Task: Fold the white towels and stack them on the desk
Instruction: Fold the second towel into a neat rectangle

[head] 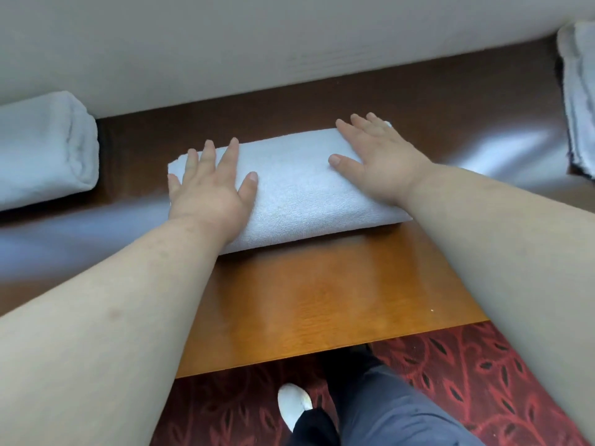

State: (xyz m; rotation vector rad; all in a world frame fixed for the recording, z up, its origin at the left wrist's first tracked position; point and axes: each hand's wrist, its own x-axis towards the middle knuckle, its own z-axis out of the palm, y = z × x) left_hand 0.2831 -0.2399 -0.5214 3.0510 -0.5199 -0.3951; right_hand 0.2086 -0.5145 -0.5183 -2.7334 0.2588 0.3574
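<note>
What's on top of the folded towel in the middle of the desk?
Both hands lie flat on the folded towel: left hand at its left end, right hand at its right end, fingers straight. Nothing else is on it. The cloth under the palms is hidden, as is the desk beneath the towel.

The light is soft and bright, like daylight. It makes pale blue-white shiny streaks on the dark part of the bench, one on the left and one on the right. The orange part nearer the camera shines a little too. The towel in the middle looks a bit blue and drops a thin dark shadow under its near edge. The whole picture is a little fuzzy. The wide lens bends things at the sides, so the wall curves and the arms look very big. The folded towels at both edges look smeared.
</note>
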